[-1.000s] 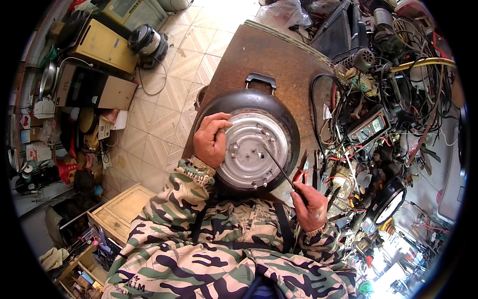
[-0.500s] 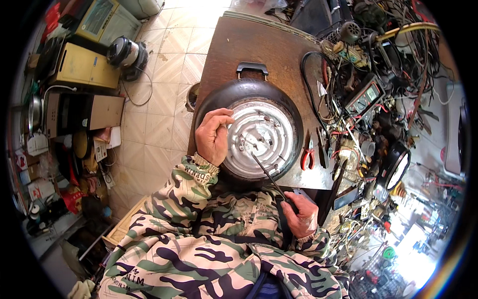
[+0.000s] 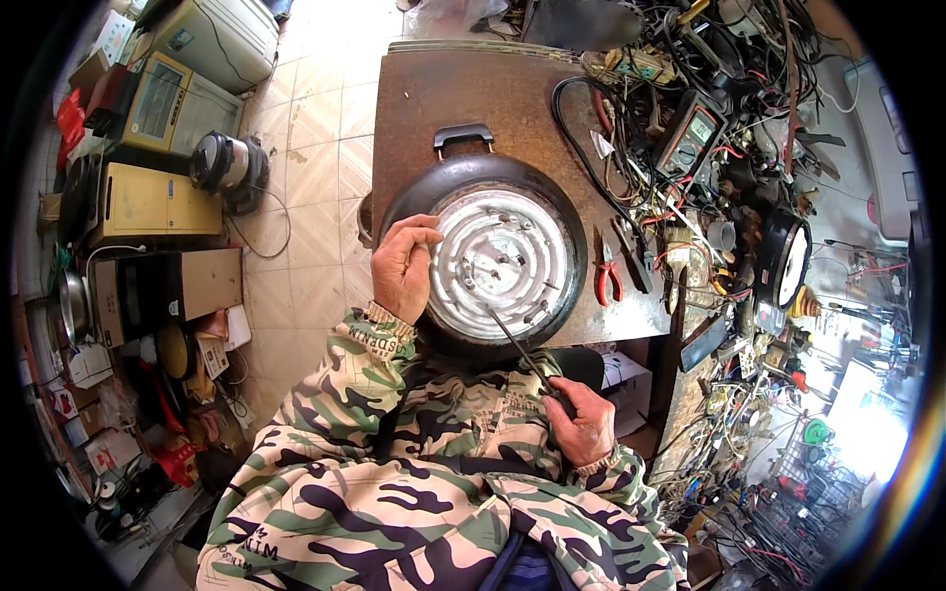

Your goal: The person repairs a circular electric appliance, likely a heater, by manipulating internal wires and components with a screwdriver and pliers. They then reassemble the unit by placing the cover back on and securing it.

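Observation:
A round black pan (image 3: 414, 192) lies on the table with its silver underside plate (image 3: 540, 258) facing up. The plate carries concentric raised rings and several small dark posts. My left hand (image 3: 402, 271) rests over the pan's left rim, fingers curled together with their tips at the plate's edge. In my right hand (image 3: 583, 424), a screwdriver (image 3: 512, 340) with a long thin shaft slants toward the pan, its tip at the near part of the plate. Its handle is mostly covered by my fingers. A black side handle (image 3: 463, 132) sticks out from the pan's far side.
Red-handled pliers (image 3: 608, 281) and a dark-handled tool (image 3: 633, 258) lie right of the pan on the brown table (image 3: 414, 98). A multimeter (image 3: 690, 135) sits among tangled cables farther right. A rice cooker (image 3: 222, 163) stands on the tiled floor to the left.
The whole view has shifted, with the table now farther left. The screwdriver tip sits slightly closer to the plate's near edge. My left hand keeps its place on the rim.

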A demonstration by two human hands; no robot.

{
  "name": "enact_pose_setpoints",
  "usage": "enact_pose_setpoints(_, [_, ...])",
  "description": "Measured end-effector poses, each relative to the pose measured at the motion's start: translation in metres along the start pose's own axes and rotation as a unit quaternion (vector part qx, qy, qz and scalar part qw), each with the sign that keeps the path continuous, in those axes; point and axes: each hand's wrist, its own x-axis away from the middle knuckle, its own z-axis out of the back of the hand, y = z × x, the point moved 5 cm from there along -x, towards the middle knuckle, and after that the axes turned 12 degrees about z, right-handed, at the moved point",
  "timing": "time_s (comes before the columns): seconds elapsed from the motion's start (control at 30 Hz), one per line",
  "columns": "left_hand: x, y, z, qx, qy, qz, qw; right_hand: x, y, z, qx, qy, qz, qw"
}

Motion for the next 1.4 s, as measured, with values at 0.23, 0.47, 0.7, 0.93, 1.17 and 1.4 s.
enact_pose_setpoints(0.23, [0.003, 0.01, -0.005, -0.016, -0.057, 0.028, 0.998, 0.011, 0.009, 0.002, -0.049, 0.053, -0.06, 0.996])
enact_pose_setpoints(0.47, [0.011, 0.084, -0.038, -0.274, -0.13, -0.101, 0.947, 0.012, 0.017, 0.002, -0.071, 0.102, -0.065, 0.99])
enact_pose_setpoints(0.7, [0.02, 0.078, -0.058, -0.373, -0.145, -0.096, 0.911, 0.011, 0.029, 0.019, -0.083, 0.139, -0.087, 0.983])
enact_pose_setpoints(0.93, [0.026, 0.078, -0.068, -0.348, -0.085, -0.127, 0.925, 0.007, 0.058, 0.026, -0.102, 0.141, -0.107, 0.979])
enact_pose_setpoints(1.17, [0.023, 0.062, -0.065, -0.326, -0.086, -0.155, 0.928, 0.0, 0.089, 0.028, -0.11, 0.121, -0.121, 0.979])
enact_pose_setpoints(1.4, [0.026, 0.067, -0.065, -0.326, -0.069, -0.135, 0.933, -0.013, 0.101, 0.043, -0.119, 0.098, -0.108, 0.982])
